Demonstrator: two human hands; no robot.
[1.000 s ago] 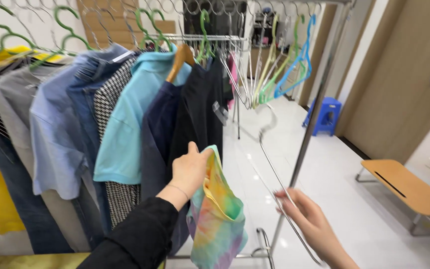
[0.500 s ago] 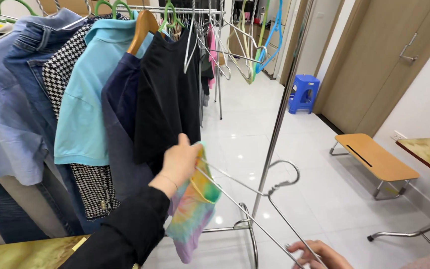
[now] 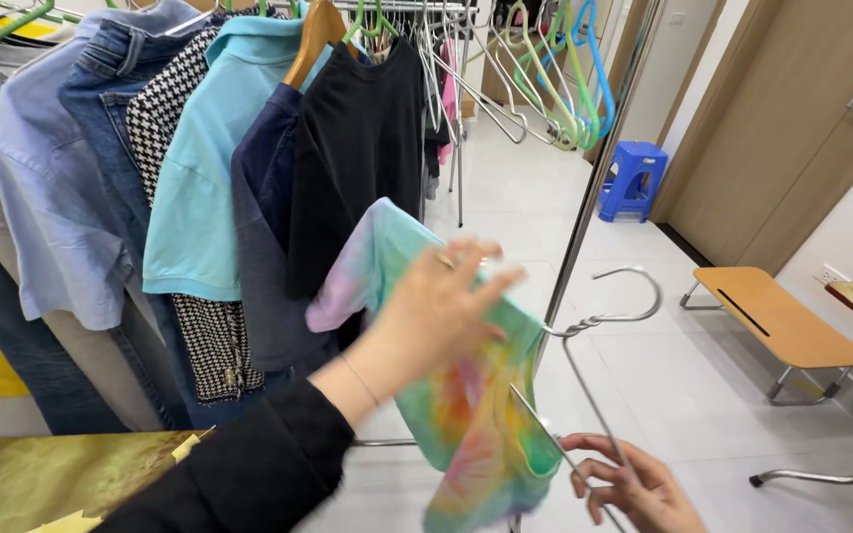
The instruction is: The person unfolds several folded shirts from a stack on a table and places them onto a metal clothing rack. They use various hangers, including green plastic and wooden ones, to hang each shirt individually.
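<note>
My left hand [image 3: 436, 306], in a black sleeve, grips a tie-dye garment [image 3: 466, 415] in pastel blue, pink, yellow and green, spread out at mid-frame. My right hand [image 3: 634, 484], low at the bottom right, holds a silver wire hanger [image 3: 594, 326] by its frame; the hook points up and right. The hanger's lower part passes behind or into the garment's right edge. Just behind the garment hang a black shirt [image 3: 362, 148] and a navy one [image 3: 264, 247] on the clothes rail.
A rack holds a turquoise polo [image 3: 199, 188], houndstooth top [image 3: 165, 128], denim and light blue shirts. Empty coloured hangers [image 3: 555, 79] hang at the rail's right end beside its metal post [image 3: 599, 158]. A blue stool [image 3: 632, 178], wooden bench [image 3: 777, 321] and doors stand right.
My left hand has raised and spread the tie-dye garment toward the hanger. The hanger has come up and closer to the cloth, and the view has tilted down and right.
</note>
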